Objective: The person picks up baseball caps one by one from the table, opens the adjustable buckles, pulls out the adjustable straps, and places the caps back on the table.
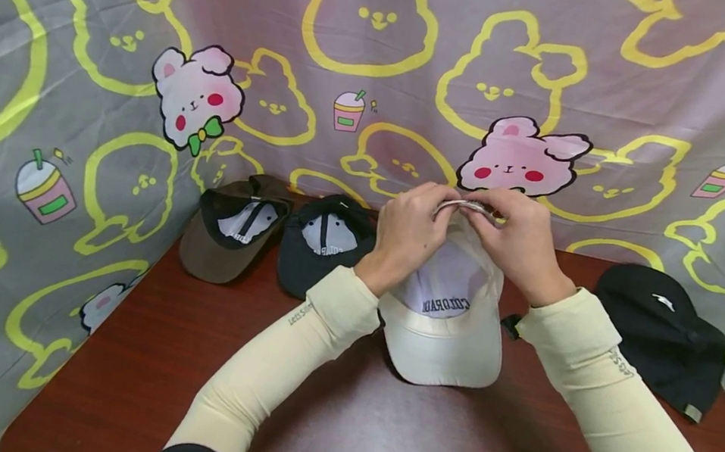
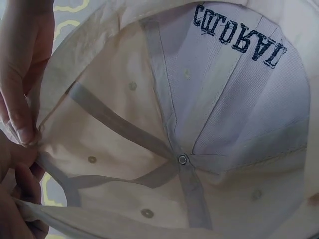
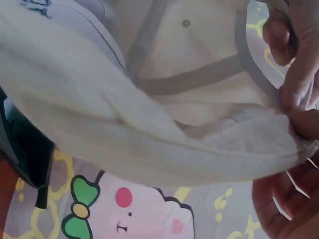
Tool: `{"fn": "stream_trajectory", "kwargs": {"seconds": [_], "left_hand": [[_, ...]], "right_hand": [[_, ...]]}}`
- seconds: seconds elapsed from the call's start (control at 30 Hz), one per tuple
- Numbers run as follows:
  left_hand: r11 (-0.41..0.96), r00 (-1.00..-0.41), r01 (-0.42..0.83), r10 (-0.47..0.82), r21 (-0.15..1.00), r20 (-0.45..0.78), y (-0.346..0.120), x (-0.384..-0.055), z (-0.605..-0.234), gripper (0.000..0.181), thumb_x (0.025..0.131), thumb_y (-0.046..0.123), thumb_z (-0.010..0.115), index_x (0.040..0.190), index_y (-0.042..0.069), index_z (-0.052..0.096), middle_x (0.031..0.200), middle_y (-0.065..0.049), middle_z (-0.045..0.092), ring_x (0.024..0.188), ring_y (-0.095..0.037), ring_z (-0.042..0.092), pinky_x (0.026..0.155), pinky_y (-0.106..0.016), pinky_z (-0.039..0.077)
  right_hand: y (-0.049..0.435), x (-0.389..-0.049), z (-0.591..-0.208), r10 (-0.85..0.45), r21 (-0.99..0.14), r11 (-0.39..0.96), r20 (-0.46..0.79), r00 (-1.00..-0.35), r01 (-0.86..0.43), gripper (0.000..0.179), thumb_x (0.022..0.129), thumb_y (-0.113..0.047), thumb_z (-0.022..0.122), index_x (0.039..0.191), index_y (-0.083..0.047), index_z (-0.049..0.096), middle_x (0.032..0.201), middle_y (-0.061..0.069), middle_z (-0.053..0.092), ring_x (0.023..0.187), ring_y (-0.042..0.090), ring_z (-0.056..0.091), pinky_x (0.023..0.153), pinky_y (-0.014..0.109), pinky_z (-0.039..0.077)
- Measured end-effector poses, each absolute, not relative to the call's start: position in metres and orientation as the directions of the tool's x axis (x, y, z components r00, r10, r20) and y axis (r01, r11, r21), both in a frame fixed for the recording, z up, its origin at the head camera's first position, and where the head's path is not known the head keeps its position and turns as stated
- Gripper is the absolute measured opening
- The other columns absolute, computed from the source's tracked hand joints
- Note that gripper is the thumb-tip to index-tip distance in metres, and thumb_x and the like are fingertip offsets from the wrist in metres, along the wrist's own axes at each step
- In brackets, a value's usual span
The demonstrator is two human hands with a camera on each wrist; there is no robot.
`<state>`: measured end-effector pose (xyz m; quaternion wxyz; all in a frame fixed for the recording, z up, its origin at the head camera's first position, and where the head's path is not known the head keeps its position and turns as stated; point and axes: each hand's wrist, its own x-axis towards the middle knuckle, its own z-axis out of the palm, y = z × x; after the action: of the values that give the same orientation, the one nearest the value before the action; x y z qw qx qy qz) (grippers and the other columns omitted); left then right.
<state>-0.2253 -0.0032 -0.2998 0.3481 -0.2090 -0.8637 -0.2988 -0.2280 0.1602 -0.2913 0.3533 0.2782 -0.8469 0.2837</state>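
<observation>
One cream cap (image 1: pixel 443 353), one brown cap (image 1: pixel 211 246), two dark caps (image 1: pixel 658 334) (image 1: pixel 297 267); two hands (image 1: pixel 409 228) (image 1: pixel 521 235), two sleeves (image 1: pixel 292 339) (image 1: pixel 613 412), one table (image 1: pixel 105 406).

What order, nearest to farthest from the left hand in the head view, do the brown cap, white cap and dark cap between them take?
1. White cap: pinched in the left hand.
2. Dark cap: on the table, just left of the hand.
3. Brown cap: farther left, beyond the dark cap.

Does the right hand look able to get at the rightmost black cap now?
Probably not yet: the right hand is pinching the cream cap. Otherwise the way looks free; nothing seems to lie on the black cap.
</observation>
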Motion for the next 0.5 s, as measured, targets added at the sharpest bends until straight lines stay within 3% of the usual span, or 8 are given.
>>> {"fn": "stream_trajectory", "kwargs": {"seconds": [0.3, 0.5], "left_hand": [[0.75, -0.68, 0.556, 0.162, 0.359, 0.715, -0.0035, -0.2229, -0.2985, 0.018, 0.098, 0.023, 0.062, 0.105, 0.015, 0.077, 0.098, 0.001, 0.077, 0.08, -0.013, 0.073, 0.068, -0.025, 0.056], [0.748, -0.687, 0.56, 0.178, 0.357, 0.704, -0.0048, -0.2203, -0.2987, 0.018, 0.096, 0.022, 0.063, 0.106, 0.015, 0.076, 0.099, 0.001, 0.076, 0.08, -0.013, 0.071, 0.07, -0.025, 0.056]], "right_hand": [[0.1581, -0.2255, -0.2865, -0.327, -0.301, 0.687, 0.685, -0.651, -0.662, 0.02, 0.086, -0.006, 0.075, 0.104, 0.0, 0.075, 0.095, 0.017, 0.076, 0.071, 0.026, 0.07, 0.067, 0.043, 0.058], [0.1602, -0.2238, -0.2827, -0.314, -0.268, 0.711, 0.705, -0.635, -0.65, 0.013, 0.086, -0.007, 0.075, 0.097, -0.001, 0.077, 0.08, 0.014, 0.074, 0.061, 0.021, 0.06, 0.06, 0.034, 0.05]]}}
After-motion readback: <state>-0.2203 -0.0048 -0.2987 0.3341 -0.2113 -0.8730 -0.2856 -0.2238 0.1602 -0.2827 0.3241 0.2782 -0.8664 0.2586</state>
